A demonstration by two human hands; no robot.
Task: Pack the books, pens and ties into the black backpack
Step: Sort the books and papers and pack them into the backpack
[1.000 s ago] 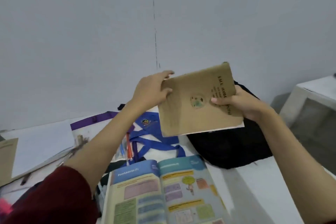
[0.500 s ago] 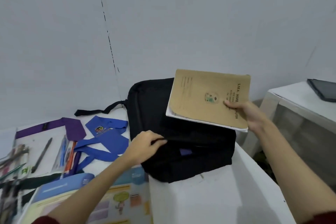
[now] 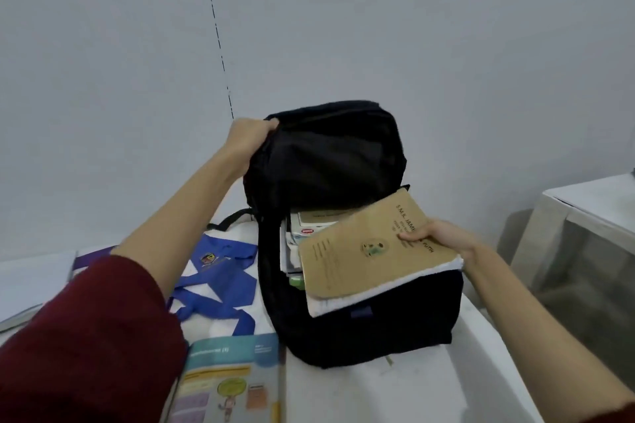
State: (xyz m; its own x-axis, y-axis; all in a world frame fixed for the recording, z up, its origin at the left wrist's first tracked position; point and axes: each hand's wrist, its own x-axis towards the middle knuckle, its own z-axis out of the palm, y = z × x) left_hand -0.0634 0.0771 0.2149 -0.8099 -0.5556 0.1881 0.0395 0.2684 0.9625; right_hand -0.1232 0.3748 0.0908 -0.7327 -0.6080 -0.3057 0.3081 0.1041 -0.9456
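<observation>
The black backpack (image 3: 360,326) lies on the white table with its main flap raised. My left hand (image 3: 249,142) grips the flap's top left edge and holds it up. Inside the opening I see several books (image 3: 309,230) stacked. My right hand (image 3: 438,237) pinches a brown paper-covered book (image 3: 360,251) by its right side, thumb on the cover. The book is tilted, its left end over the bag's opening. A blue tie (image 3: 223,275) lies on the table left of the bag. A purple tie (image 3: 91,257) shows behind my left sleeve.
An open colourful textbook (image 3: 233,385) lies at the front, next to the bag. The table's right edge (image 3: 481,336) runs close to the backpack. A second white table (image 3: 591,206) stands further right. A plain wall is just behind the bag.
My left hand has lifted the backpack's flap, exposing the books inside. My right hand has lowered the brown book onto the opening. The camera moved closer to the bag.
</observation>
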